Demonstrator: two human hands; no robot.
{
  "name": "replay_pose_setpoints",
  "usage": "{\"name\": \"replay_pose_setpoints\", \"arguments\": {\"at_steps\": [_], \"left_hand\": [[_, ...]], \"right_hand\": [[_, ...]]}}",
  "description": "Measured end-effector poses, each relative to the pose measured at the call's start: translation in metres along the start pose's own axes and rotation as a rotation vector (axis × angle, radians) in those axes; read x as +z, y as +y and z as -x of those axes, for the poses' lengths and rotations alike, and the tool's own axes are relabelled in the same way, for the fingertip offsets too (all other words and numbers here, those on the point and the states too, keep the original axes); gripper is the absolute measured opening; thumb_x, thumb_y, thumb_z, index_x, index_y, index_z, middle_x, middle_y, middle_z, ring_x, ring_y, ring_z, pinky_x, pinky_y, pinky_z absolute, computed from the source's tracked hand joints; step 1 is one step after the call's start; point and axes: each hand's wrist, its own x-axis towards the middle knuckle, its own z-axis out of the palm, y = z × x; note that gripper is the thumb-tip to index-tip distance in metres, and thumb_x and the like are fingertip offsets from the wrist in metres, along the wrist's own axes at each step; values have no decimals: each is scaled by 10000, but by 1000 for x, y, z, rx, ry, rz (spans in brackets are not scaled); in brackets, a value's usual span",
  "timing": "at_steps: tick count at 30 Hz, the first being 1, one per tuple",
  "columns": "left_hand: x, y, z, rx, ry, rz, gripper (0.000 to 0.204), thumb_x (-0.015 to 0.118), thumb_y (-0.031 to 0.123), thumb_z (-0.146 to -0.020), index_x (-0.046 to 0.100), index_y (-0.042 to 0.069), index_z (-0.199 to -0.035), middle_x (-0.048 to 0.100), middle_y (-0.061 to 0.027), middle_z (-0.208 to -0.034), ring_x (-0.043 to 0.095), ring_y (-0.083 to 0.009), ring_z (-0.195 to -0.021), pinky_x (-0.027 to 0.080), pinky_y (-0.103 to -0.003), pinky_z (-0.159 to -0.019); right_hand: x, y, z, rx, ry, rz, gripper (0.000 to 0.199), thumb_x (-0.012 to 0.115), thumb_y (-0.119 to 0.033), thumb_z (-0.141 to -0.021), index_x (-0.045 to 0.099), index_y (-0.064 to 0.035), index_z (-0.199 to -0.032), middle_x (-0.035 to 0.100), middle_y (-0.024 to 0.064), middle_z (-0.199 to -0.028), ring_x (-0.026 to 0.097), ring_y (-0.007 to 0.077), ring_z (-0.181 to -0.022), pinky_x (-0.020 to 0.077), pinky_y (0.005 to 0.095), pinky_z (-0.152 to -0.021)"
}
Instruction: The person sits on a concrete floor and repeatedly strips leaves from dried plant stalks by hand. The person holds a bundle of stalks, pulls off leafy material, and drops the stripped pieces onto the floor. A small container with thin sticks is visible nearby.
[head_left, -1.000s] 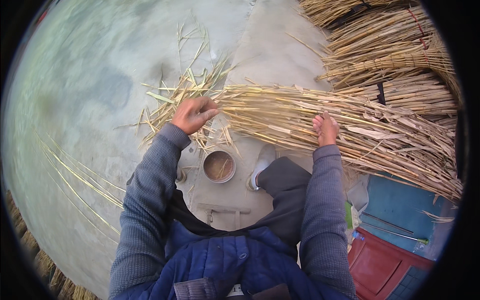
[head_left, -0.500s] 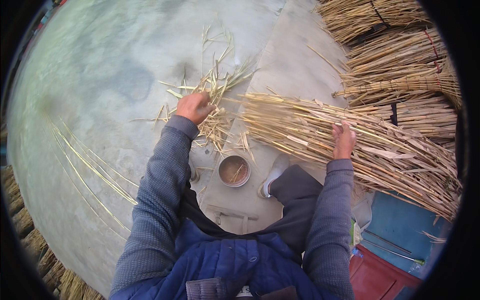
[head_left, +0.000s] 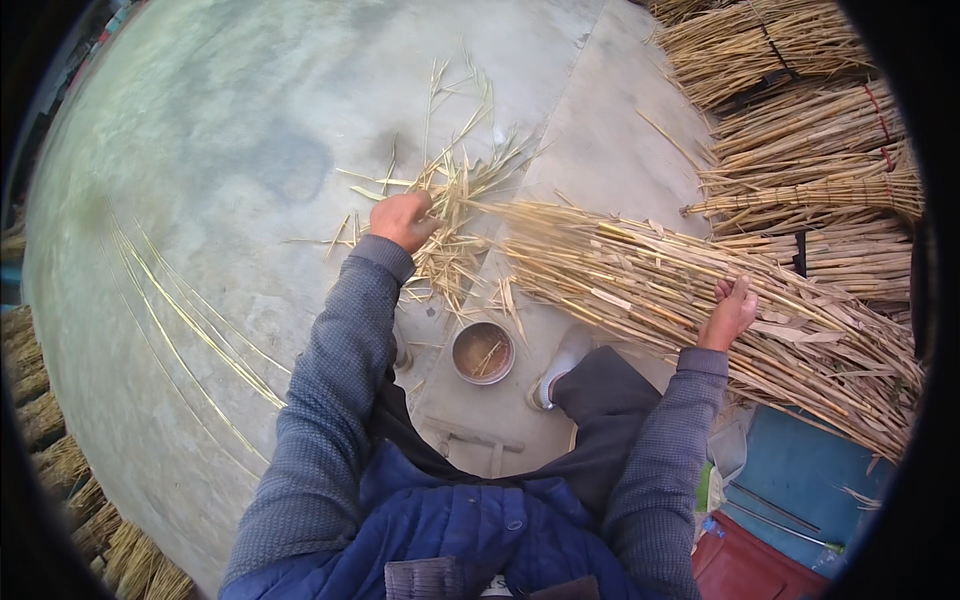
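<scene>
A large bundle of dry reed stalks [head_left: 640, 285] lies slantwise from the middle to the right, its cut ends toward my left hand. My right hand [head_left: 730, 312] is closed over the bundle, fingers curled on what looks like a single reed stalk. Toward the left end of the bundle, one stalk is smeared by motion. My left hand [head_left: 403, 220] is closed, thumb and fingers pressed together, beside a loose heap of leaf strips and reed scraps [head_left: 455, 250]. What lies between its fingers is hidden.
A round metal bowl [head_left: 483, 352] with brownish contents and straw bits stands between my feet. Tied reed bundles [head_left: 800, 140] are stacked at far right. Thin green-yellow stems [head_left: 190, 310] lie at left. Blue [head_left: 790, 460] and red [head_left: 750, 560] surfaces with thin rods are at lower right.
My right hand has moved right and slightly nearer along the reeds. My left hand stays beside the scraps. The whole view has shifted a little.
</scene>
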Motion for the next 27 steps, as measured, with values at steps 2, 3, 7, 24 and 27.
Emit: {"name": "replay_pose_setpoints", "arguments": {"at_steps": [2,3,7,24,27], "left_hand": [[5,-13,-2,43,74,-84,366,776,357,-791,651,56,-957,692,-145,-829,673,-352,-824,513,-457,-717],[9,-20,-3,-12,75,-84,355,800,345,-751,655,97,-959,694,-129,-880,660,-372,-871,505,-478,-743],[20,-43,-1,-241,8,52,422,785,399,-767,677,80,-1022,711,-144,-956,676,-351,-929,518,-450,-813],[23,7,-5,42,-96,155,375,786,377,-762,665,54,-910,682,-150,-821,664,-351,-798,509,-450,-691],[29,7,-6,103,-128,139,342,810,331,-736,646,63,-872,670,-126,-796,657,-335,-769,507,-446,-675]], "right_hand": [[1,-15,12,-29,-63,-81,347,587,-349,-1044,538,-11,-978,634,82,-865,625,140,-780,518,261,-700],[1,-23,18,-46,-84,-119,356,597,-360,-1041,538,-15,-977,625,75,-862,629,143,-797,527,268,-723],[-3,-45,39,-27,-158,-177,335,597,-337,-1042,536,-8,-1022,609,92,-918,633,169,-825,551,298,-774],[-40,-16,14,143,-199,-347,136,632,-93,-934,666,13,-1012,669,53,-915,614,111,-785,483,233,-724],[-43,-13,12,178,-211,-364,143,616,-66,-954,588,-10,-1082,672,125,-1099,667,184,-968,532,307,-817]]}}
